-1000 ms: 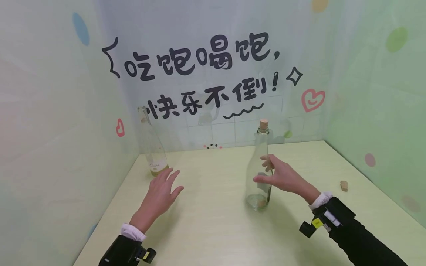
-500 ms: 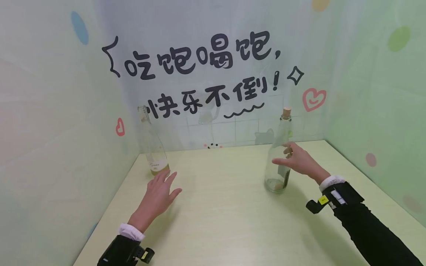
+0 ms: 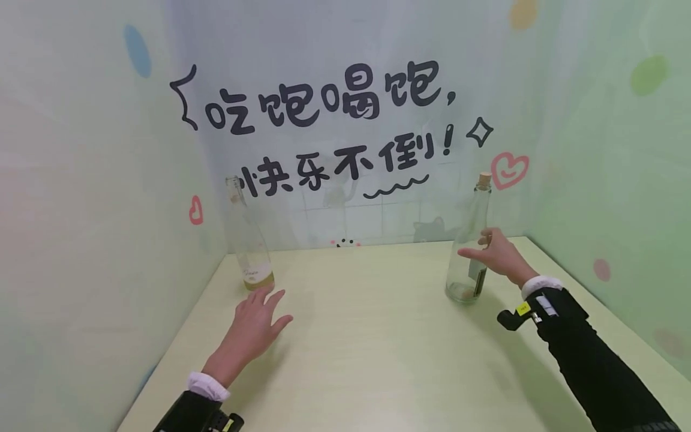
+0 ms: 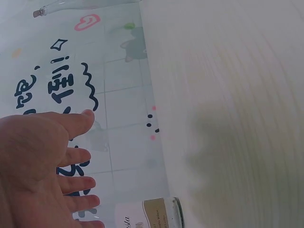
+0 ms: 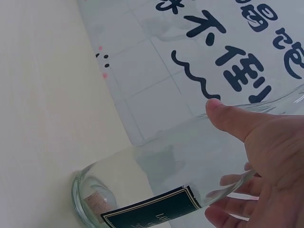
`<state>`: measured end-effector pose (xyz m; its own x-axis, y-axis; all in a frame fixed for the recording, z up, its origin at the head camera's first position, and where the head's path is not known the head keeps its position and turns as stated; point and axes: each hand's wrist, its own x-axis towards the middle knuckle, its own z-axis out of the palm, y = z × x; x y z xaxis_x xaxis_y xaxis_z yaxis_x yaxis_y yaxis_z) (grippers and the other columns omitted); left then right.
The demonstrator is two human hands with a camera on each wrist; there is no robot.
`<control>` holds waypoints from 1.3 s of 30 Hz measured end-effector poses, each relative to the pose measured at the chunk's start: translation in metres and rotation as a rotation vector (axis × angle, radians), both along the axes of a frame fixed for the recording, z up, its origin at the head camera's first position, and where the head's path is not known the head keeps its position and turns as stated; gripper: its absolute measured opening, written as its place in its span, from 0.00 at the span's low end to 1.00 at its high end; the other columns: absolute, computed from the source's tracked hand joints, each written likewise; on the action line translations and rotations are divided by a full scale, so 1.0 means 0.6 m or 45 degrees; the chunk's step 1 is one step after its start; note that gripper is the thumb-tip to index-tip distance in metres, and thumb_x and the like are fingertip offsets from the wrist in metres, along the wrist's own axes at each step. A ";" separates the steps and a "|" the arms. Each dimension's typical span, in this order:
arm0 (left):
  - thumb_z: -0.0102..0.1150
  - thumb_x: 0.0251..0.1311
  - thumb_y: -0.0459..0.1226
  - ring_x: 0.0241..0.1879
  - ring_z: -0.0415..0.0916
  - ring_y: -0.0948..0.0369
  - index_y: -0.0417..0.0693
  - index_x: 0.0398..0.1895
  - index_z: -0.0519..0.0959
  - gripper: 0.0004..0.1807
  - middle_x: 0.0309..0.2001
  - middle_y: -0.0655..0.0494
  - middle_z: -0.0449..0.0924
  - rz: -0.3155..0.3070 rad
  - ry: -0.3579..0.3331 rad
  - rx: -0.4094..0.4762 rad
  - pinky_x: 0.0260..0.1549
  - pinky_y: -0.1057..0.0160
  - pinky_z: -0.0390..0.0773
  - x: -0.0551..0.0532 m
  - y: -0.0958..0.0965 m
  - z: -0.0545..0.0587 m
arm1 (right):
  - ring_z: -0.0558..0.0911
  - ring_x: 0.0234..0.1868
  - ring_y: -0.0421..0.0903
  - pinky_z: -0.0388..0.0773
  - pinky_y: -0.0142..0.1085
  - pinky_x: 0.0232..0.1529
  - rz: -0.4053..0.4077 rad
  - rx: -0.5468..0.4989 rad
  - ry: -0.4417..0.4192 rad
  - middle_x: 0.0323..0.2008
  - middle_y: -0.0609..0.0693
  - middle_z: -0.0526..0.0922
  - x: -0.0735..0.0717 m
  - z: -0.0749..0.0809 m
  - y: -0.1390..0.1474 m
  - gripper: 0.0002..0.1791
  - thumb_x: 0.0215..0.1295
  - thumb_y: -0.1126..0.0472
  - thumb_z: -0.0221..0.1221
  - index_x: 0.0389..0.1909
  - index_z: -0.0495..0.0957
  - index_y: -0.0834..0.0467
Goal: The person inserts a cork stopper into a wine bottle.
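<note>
My right hand [image 3: 502, 255] holds a clear glass bottle [image 3: 466, 246] upright at the right back of the table, thumb on one side and fingers on the other. A cork [image 3: 484, 179] plugs its neck. A dark label [image 5: 152, 209] is on its side, and a brown cork-like piece [image 5: 99, 203] shows through the glass near the base. My left hand [image 3: 251, 324] hovers with fingers spread and holds nothing. Just beyond it, a second clear bottle [image 3: 254, 252] with a white and gold label stands at the left back; the hand partly covers its base in the head view.
The pale wooden table [image 3: 351, 360] runs to a back wall [image 3: 324, 36] printed with large dark characters. Printed side walls [image 3: 610, 156] enclose it left and right.
My right hand has carried the corked bottle to the right and towards the back. The small loose cork on the right of the table is now hidden behind my right arm. My left hand has barely moved.
</note>
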<state>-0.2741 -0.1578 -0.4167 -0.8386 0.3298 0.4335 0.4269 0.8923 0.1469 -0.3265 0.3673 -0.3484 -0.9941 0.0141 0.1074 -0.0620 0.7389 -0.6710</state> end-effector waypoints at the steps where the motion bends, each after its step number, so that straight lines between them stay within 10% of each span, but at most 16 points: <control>1: 0.61 0.59 0.50 0.64 0.60 0.43 0.40 0.65 0.71 0.34 0.65 0.38 0.64 0.000 0.001 0.001 0.55 0.37 0.61 0.001 -0.002 0.000 | 0.67 0.60 0.69 0.67 0.59 0.55 -0.012 0.001 0.005 0.64 0.73 0.60 -0.005 -0.002 0.004 0.62 0.53 0.32 0.60 0.71 0.44 0.73; 39: 0.61 0.59 0.50 0.66 0.55 0.39 0.38 0.70 0.63 0.40 0.65 0.36 0.62 0.012 -0.019 0.003 0.55 0.37 0.60 -0.003 -0.019 -0.024 | 0.71 0.51 0.72 0.69 0.59 0.47 -0.505 0.129 0.105 0.56 0.80 0.64 -0.094 -0.011 0.071 0.66 0.52 0.23 0.50 0.69 0.43 0.75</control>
